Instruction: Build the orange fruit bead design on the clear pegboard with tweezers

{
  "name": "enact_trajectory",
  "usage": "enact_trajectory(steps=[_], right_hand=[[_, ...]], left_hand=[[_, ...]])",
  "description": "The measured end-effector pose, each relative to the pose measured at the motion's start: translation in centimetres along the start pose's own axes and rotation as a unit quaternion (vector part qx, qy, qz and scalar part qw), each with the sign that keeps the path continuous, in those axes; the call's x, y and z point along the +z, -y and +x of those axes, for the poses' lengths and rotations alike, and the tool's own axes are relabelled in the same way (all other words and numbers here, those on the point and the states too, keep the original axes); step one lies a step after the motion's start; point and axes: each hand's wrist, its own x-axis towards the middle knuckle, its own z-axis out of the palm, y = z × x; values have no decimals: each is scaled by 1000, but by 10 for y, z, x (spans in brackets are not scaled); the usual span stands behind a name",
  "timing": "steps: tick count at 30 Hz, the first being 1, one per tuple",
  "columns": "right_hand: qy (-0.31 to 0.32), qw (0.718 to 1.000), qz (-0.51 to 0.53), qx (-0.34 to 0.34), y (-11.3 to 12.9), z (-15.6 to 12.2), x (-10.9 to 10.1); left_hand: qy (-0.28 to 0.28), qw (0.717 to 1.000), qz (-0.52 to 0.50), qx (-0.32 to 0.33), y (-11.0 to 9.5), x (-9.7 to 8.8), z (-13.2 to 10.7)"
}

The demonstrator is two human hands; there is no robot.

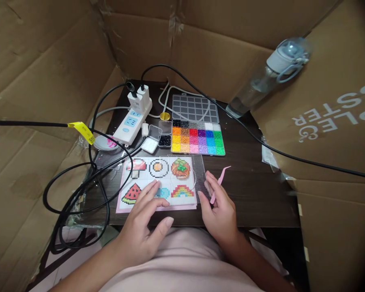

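Note:
My left hand [142,225] is open, fingers stretched over the lower middle of a pattern sheet [149,198] and thumb held apart. The sheet shows pixel pictures of a mushroom, an egg, a tomato-like fruit, a watermelon slice and a rainbow; my fingers partly cover a blue one. A clear pegboard [202,170] lies over its right side and sticks out past the edge. Beside that edge, my right hand [220,211] holds pink tweezers [221,177], their bent tip pointing up and away. Beads cover part of the fruit picture [180,168].
Behind the sheet stands a bead box [197,138] sorted by colour, with small white [150,145] and black [164,140] bead boxes beside it. A power strip [130,123], tangled black cables [94,178] and a water bottle [261,83] stand within cardboard walls.

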Motion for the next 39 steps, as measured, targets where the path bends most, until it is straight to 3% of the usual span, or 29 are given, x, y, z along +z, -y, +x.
enact_trajectory(steps=[17, 39], right_hand=[[37, 997, -64, -34, 2, 2, 1], [9, 994, -111, -7, -7, -3, -16]], left_hand=[[-53, 991, 118, 42, 2, 2, 13], [-10, 993, 98, 64, 1, 16, 35]])
